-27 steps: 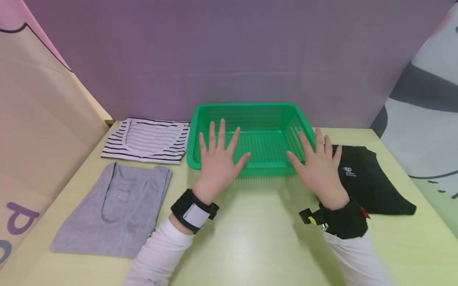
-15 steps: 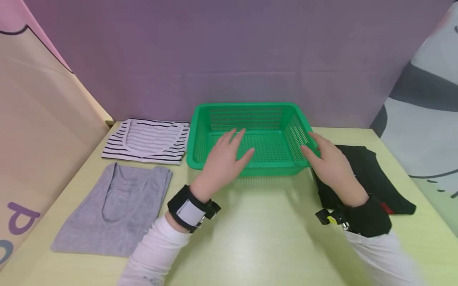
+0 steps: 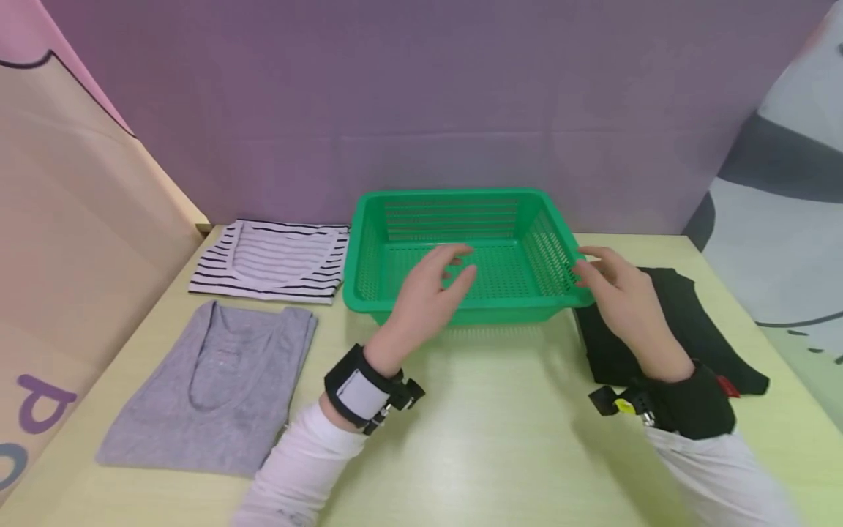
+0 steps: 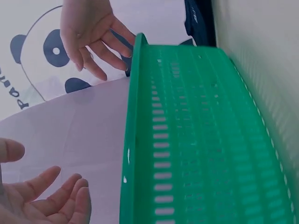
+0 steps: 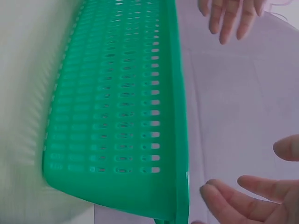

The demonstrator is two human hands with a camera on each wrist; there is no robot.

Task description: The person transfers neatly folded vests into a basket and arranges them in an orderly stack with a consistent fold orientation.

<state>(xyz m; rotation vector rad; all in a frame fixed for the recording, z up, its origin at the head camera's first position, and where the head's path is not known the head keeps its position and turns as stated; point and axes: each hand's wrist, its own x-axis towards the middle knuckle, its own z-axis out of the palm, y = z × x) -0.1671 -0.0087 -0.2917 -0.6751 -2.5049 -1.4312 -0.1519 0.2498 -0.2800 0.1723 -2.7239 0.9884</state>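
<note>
My left hand (image 3: pixel 428 296) hovers over the front left part of a green plastic basket (image 3: pixel 507 313), its fingers loosely bent with nothing between them. At the basket's front right corner, my right hand (image 3: pixel 622 304) hangs with thumb and fingers apart, overlapping the rim in the head view. Both wrist views show the hands above the rim level, and the left wrist view has the basket's slotted wall (image 4: pixel 187 130) beside them. Under the right hand lies a folded black garment (image 3: pixel 685 329), partly covered by it. The basket holds nothing visible.
A black-and-white striped top (image 3: pixel 283 256) lies folded left of the basket. In front of it is a folded grey tank top (image 3: pixel 230 388). A purple cloth backdrop (image 3: pixel 454 95) rises behind the table (image 3: pixel 461 439), with printed cloths at both sides.
Both hands began with fingers spread wide over the basket's front and have relaxed into loose curls. The right hand moved right, to the basket's corner; the left shifted slightly right. Basket and clothes stayed put.
</note>
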